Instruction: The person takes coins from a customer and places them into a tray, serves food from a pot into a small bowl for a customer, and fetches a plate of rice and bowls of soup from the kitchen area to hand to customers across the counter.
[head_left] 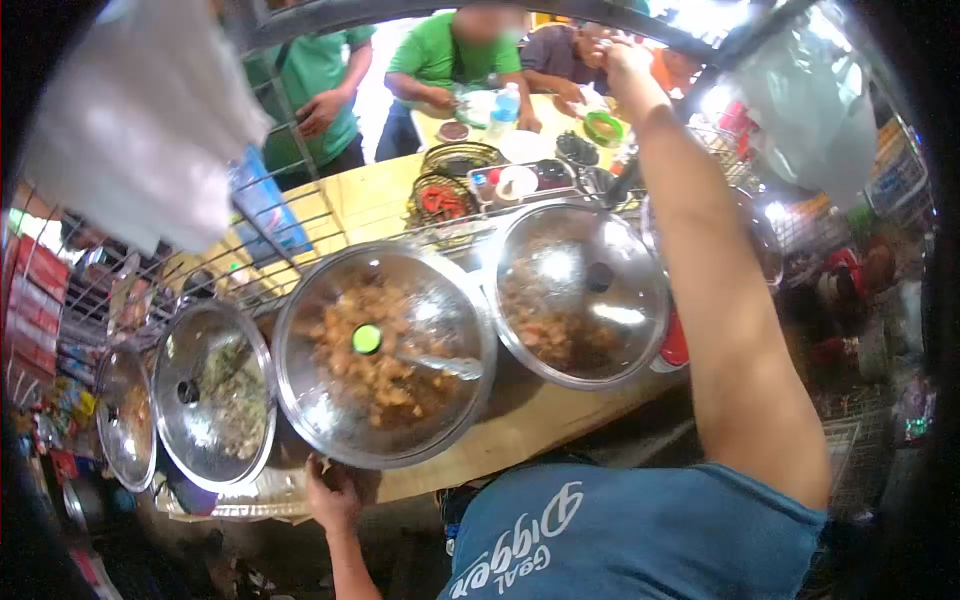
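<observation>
My left hand is at the near edge of the wooden counter, just below a large pot with a glass lid. Its fingers are apart and hold nothing that I can see. Orange-brown chunks of food and a spoon show through that lid, which has a green knob. Stretched far forward and up, my right arm passes right of another glass-lidded pot. My right hand is raised beside the dark metal frame, fingers curled. What they hold, if anything, is too small and blurred to name.
Two more lidded pots stand to the left. Behind a wire rack, several people sit or stand around a yellow table with a water bottle and green bowl. Plastic bags hang overhead.
</observation>
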